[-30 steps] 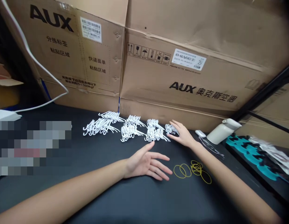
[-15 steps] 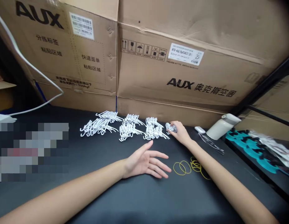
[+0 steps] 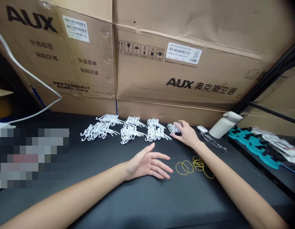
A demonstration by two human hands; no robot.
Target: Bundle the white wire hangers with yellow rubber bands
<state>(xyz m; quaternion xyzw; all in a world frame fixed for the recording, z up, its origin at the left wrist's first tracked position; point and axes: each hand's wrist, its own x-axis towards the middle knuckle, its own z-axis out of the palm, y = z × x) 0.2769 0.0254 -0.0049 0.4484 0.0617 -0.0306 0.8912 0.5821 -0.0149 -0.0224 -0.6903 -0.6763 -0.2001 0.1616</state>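
Observation:
Bunches of white metal hooks [image 3: 97, 131] lie in rows along the back of the black table. My right hand [image 3: 187, 136] is at the rightmost bunch of hooks [image 3: 173, 128], its thumb and fingers spread around the near side of it. That bunch rests on the table; whether the fingertips still touch it is hard to see. My left hand [image 3: 144, 163] hovers over the middle of the table, palm turned sideways, fingers stretched out and holding nothing. Several yellow rubber bands [image 3: 185, 167] lie on the table between my left fingertips and my right forearm.
Large cardboard boxes [image 3: 142, 82] stand behind the table. On the right are a white bottle [image 3: 225, 125], glasses [image 3: 213, 142], a small white case [image 3: 202, 128] and turquoise items [image 3: 250, 144]. A white cable [image 3: 46, 79] hangs on the left above a pixelated patch.
My right hand's fingers have spread and drawn back slightly from the rightmost bunch, which now shows more. My left hand keeps its pose. The whole view has shifted slightly.

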